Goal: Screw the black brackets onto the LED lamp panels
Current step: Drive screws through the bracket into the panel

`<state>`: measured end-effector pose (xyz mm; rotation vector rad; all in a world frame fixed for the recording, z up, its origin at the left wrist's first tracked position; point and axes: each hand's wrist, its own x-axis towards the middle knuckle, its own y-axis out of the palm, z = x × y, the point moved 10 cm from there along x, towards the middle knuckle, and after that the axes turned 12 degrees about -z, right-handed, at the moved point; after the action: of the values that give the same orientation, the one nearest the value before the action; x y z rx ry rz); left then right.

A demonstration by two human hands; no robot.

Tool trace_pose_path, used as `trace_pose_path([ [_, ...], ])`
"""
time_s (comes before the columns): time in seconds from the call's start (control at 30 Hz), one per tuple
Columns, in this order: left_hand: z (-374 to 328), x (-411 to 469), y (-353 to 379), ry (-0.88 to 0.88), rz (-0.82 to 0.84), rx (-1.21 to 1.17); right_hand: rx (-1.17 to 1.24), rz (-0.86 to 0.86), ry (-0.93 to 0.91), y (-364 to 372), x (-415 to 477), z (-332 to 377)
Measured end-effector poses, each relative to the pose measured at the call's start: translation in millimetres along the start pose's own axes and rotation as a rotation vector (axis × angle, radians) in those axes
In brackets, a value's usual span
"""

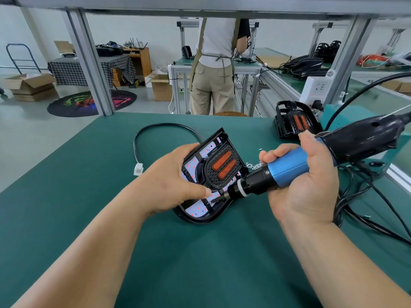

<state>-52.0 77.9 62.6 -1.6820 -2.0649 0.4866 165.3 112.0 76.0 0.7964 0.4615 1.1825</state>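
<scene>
Green bench mat [66, 196] underlies everything: left hand [173, 181] grips the LED panel [196, 208], right hand [311, 187] wraps the electric screwdriver [287, 167]; a person [213, 74] stands at twelve o'clock.

A black bracket [208, 174] with two orange strips lies on the tilted, red-dotted LED lamp panel [196, 207].

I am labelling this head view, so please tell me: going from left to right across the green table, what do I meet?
In order: white connector → left hand → LED lamp panel → loose screws → right hand gripping the electric screwdriver → black cables.
</scene>
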Motion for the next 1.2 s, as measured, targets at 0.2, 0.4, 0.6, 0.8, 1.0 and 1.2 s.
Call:
trace_pose_path([
  [0.2, 1.6, 1.2, -0.3, 0.001, 0.0, 0.016, -0.01, 0.058, -0.035, 12.7, -10.8, 5.7],
  [0.4, 1.2, 2.2, 1.1, 0.017, 0.007, 0.043, -0.029, 0.134, -0.081, 22.2, -17.5, 11.3],
  [0.6, 0.7, 2.8, 0.7, 0.02, 0.004, 0.059, -0.042, 0.116, -0.077, 19.2, -14.4, 8.3],
  [0.8, 3.0, 3.4, 1.4, 0.006, 0.018, 0.044, -0.049, 0.108, -0.102, 18.4, -14.8, 10.9],
  [1.0, 4.2, 5.2, 2.0, 0.006, 0.016, 0.047, -0.041, 0.082, -0.066, 13.8, -9.9, 5.2],
  [1.2, 4.5, 6.0, 0.5, 0.001, 0.008, 0.045, -0.042, 0.106, -0.1, 16.4, -10.7, 5.8],
])
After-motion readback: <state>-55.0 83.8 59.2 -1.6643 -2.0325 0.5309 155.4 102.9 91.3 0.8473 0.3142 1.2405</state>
